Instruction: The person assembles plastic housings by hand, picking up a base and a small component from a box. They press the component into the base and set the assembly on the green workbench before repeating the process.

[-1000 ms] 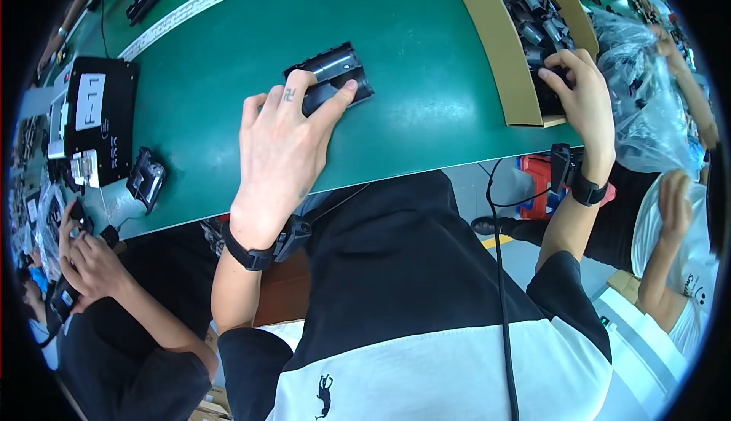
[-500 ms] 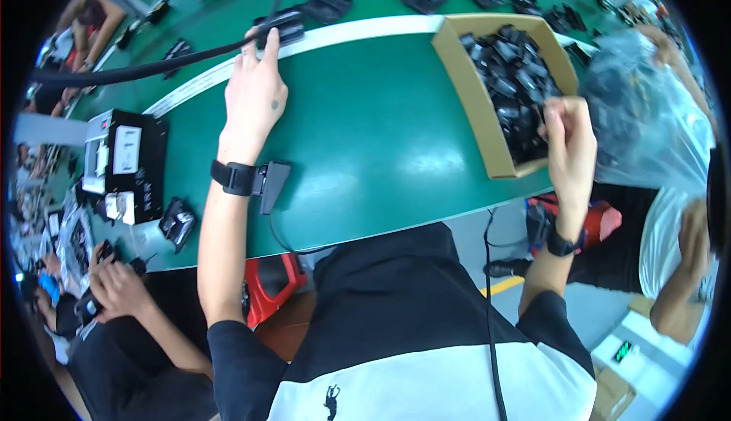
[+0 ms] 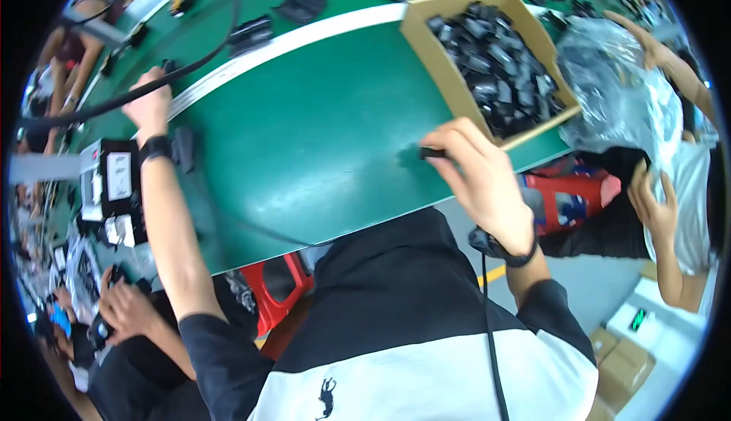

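Over the green table, my right hand pinches a small black plastic piece between thumb and fingers. Just beyond it stands an open cardboard box, filled with small glossy black plastic pieces. My left hand is stretched out to the far left, past the white strip. Its fingers are curled at a black plastic part, which shows only partly beside them. A black cable crosses in front of that hand.
Larger black parts lie in a row beyond the strip. At the left edge stands a black box-shaped device. A co-worker at right handles a clear plastic bag; another person's hands work at lower left. A red stool stands below the table.
My left hand has left one black part and moved left to another. My right hand has come out of the box toward me, with a small black piece now visible in its fingers.
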A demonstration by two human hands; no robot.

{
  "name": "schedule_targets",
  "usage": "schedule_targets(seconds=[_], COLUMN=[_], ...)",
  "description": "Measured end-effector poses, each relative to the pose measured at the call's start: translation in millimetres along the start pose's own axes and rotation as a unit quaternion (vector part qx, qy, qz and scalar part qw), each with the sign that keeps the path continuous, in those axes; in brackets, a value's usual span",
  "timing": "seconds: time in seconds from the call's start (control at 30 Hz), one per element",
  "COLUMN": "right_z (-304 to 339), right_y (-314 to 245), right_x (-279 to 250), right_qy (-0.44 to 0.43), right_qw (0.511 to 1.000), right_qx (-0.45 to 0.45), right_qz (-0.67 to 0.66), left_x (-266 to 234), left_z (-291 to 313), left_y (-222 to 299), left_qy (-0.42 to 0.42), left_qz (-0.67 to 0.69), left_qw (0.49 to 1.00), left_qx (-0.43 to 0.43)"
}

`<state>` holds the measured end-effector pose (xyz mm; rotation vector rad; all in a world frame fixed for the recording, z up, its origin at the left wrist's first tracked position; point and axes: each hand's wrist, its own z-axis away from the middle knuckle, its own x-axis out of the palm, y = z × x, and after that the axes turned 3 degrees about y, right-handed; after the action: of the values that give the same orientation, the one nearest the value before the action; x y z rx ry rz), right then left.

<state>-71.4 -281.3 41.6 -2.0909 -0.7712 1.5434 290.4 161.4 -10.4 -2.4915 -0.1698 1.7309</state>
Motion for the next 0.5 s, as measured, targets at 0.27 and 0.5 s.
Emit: schedule_targets(seconds=[0.27, 0.5], right_z=[-13.7, -43.7], right_y=[35.9, 0.6], right_x=[30.0, 26.8], right_qy=[-0.048, -0.042], right_qw=[0.998, 0.985], right_qx=[-0.046, -0.100], right_qz=[0.014, 0.137], left_x=[-146.3, -152.4], left_z=[160.4, 265.5], left_y=[97.9, 131.9], left_qy=[0.016, -0.056], left_qz=[0.123, 0.288], left_qw=[0.969, 0.924], left_qx=[0.216, 0.244])
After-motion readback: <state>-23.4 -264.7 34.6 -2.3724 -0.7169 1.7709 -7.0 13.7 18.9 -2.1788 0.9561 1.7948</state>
